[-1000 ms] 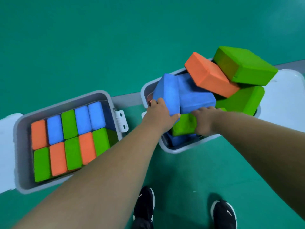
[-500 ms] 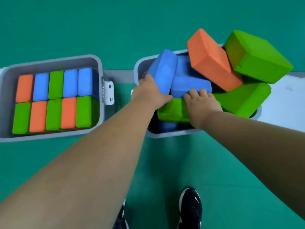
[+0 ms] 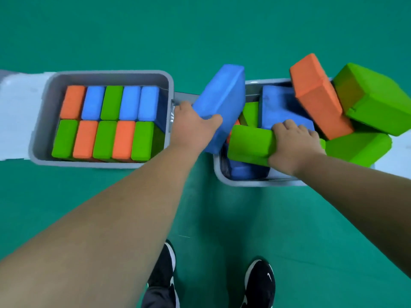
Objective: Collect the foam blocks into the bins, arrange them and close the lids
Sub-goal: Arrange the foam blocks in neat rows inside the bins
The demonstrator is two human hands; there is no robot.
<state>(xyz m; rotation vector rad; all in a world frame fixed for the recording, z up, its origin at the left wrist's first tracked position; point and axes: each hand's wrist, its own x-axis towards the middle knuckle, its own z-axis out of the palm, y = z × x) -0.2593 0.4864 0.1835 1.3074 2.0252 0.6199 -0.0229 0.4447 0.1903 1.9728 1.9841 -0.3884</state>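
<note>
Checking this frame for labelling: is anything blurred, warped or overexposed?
Head view: lighting even, only soft arm shadows on the green floor; the wide-angle lens bows the rim of the left bin; motion smear softens the blue block in the left hand and the top-right green block; the white lid at far left looks washed out, its edges smeared.

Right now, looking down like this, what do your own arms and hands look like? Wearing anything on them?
The left forearm and right forearm are bare, no sleeves in view. The left grip and right grip are plain bare hands: no gloves, rings, watch or bands visible.
</note>
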